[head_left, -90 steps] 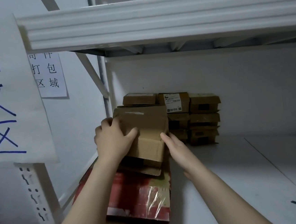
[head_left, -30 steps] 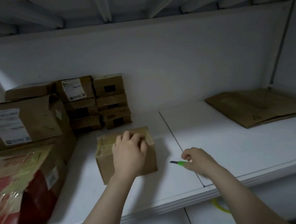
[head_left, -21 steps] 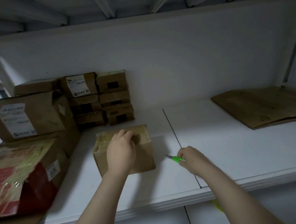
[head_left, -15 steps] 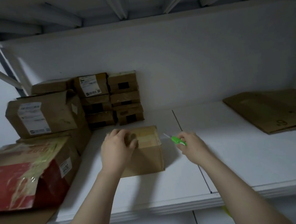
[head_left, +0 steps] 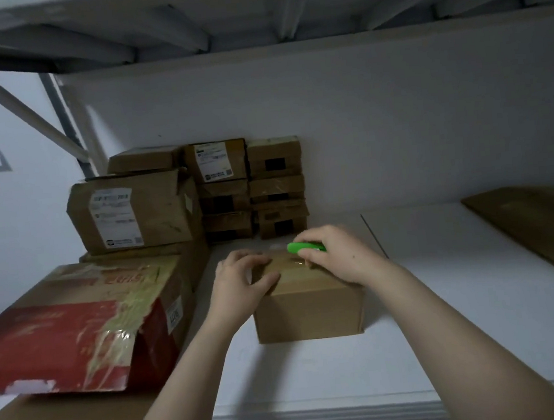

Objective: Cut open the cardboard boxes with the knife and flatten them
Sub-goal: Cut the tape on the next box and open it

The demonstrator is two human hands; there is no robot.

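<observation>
A small brown cardboard box [head_left: 309,311] stands on the white shelf [head_left: 318,375] in front of me, its top taped. My left hand [head_left: 240,281] grips the box's top left corner, fingers curled over the top and thumb on the front face. My right hand [head_left: 335,255] holds a green-handled knife [head_left: 305,247] over the far right part of the top, its tip pointing left; the blade is too blurred to make out.
Stacked brown boxes [head_left: 249,185] stand against the back wall. A larger labelled box [head_left: 133,210] and a red taped box [head_left: 73,327] fill the left side. Flattened cardboard [head_left: 537,222] lies at the right. A metal shelf runs overhead.
My right hand has lifted the green knife from the shelf beside the box up onto the box's top. My left hand stays on the box's left corner. The view has shifted right.
</observation>
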